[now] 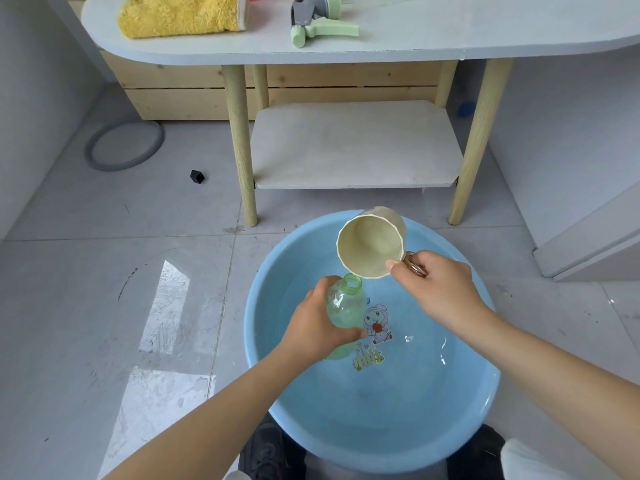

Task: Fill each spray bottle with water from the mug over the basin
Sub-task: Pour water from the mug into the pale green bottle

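1. Right, biggest thing first: the blue basin (pixel 374 420) sits on the floor tiles with shallow water in it, and all the pouring is happening over it.
2. Up on the white table (pixel 415 43), a green trigger sprayer head (pixel 323 27) lies unscrewed next to a yellow towel (pixel 180 15); I'd say capping is yet to come, and I can't make out from here how many bottles are in play.
3. Over the basin, the right hand (pixel 440 289) grips the cream mug (pixel 372 245) by its handle, tipped hard, mouth towards us. It looks empty, no stream visible.
4. Just below the mug's lip, the left hand (pixel 318 323) wraps round the green spray bottle (pixel 346 306), neck open and leaning towards the mug.
5. How full it is, I cannot tell, so this one's fill looks mid-way at best.
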A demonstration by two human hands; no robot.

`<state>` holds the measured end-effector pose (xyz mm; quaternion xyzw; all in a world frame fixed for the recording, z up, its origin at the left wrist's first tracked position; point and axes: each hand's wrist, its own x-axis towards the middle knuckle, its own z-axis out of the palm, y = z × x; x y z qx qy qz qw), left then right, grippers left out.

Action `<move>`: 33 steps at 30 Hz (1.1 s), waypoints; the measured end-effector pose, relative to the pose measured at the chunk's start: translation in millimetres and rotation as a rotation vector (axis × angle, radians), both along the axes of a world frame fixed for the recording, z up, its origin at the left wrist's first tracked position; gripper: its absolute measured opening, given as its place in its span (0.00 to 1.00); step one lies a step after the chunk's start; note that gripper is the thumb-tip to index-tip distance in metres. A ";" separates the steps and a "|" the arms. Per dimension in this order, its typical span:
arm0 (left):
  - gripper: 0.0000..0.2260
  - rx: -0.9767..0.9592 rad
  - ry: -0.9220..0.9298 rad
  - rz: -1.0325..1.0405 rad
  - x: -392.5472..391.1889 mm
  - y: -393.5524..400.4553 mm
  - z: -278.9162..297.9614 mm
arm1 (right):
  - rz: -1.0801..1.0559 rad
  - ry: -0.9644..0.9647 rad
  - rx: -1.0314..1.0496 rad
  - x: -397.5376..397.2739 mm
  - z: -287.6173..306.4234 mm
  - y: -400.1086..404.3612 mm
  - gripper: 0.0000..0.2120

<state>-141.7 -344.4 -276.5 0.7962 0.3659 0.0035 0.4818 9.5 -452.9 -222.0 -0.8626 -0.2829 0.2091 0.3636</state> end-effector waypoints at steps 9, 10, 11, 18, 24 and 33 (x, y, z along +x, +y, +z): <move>0.37 0.000 0.007 -0.005 0.5 0.5 0.9 | 0.055 -0.128 0.062 -1.7 -4.0 -1.2 0.24; 0.37 -0.003 0.007 -0.003 0.6 0.5 0.8 | 0.055 -0.143 0.067 -1.3 -4.6 -1.7 0.24; 0.37 -0.005 0.009 -0.002 0.4 0.7 0.8 | 0.056 -0.157 0.074 -1.2 -5.0 -1.5 0.24; 0.37 0.001 0.013 -0.012 1.0 -1.5 2.0 | 0.077 -0.268 0.055 0.0 -4.5 -0.4 0.23; 0.37 -0.008 0.023 -0.004 0.6 -1.8 2.4 | 0.092 -0.323 0.060 1.1 -9.1 -0.6 0.22; 0.36 -0.010 0.025 0.001 -1.9 -1.5 3.3 | 0.103 -0.400 0.055 0.7 -8.5 -0.6 0.19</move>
